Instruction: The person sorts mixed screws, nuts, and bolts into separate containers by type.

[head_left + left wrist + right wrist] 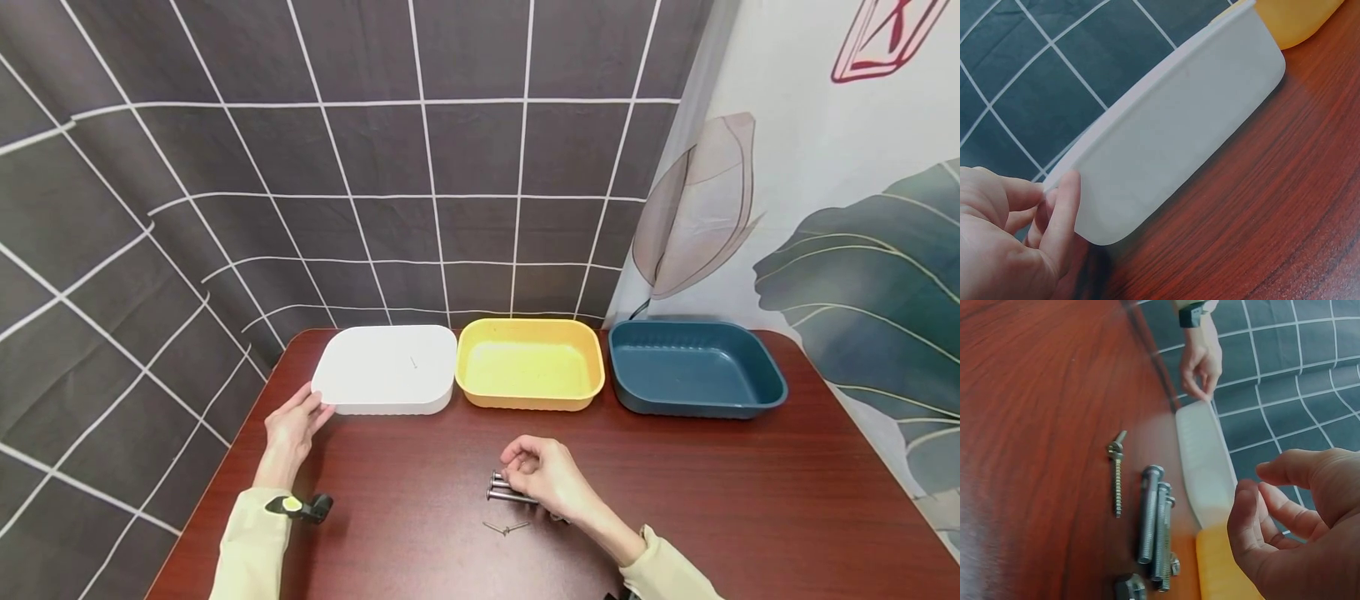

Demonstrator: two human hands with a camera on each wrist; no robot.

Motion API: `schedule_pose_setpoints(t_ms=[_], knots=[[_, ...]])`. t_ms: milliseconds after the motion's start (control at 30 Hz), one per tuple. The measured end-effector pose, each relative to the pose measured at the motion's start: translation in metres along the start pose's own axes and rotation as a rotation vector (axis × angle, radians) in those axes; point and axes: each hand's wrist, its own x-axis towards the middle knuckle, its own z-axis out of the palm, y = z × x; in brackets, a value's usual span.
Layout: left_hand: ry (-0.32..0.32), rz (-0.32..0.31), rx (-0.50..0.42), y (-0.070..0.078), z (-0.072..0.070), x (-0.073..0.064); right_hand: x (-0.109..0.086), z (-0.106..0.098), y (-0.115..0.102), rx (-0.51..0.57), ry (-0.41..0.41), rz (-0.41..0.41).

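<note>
My left hand [288, 431] grips the near left corner of the white plastic bin [386, 367], thumb and fingers on its rim. One small screw [413, 362] lies inside that bin. Over several metal bolts [512, 497] hovers my right hand [551, 477], its fingers loosely bent with nothing visible between them. The right wrist view shows the bolts [1150, 515] side by side on the table, apart from the fingers. Closer to me lie a few thin screws [506, 528], crossing one another. A dark hex nut [1130, 587] sits near the bolt ends, with a smaller nut [1174, 564] beside them.
A yellow bin [528, 403] stands right of the white one, and a dark blue bin [697, 408] right of that, in a row along the table's back edge. The reddish-brown wooden table [405, 492] meets a grey gridded curtain [375, 167] behind.
</note>
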Motion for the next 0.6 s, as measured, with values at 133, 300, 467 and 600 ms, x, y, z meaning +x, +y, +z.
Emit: schedule_pose_setpoints(t_ms=[133,300,467,600], knots=[[0.004,0.001,0.004,0.000,0.000,0.000,-0.005,0.002,0.003,0.007,-0.005,0.000],[0.004,0.005,0.000,0.001,-0.001,0.000,-0.010,0.009,0.007,-0.005,-0.027,0.018],[0.006,0.001,-0.002,0.000,-0.001,0.000,-0.014,0.015,0.012,-0.047,-0.023,0.002],[0.002,0.008,0.000,-0.001,-0.001,0.000,-0.017,0.019,0.015,-0.055,-0.023,-0.020]])
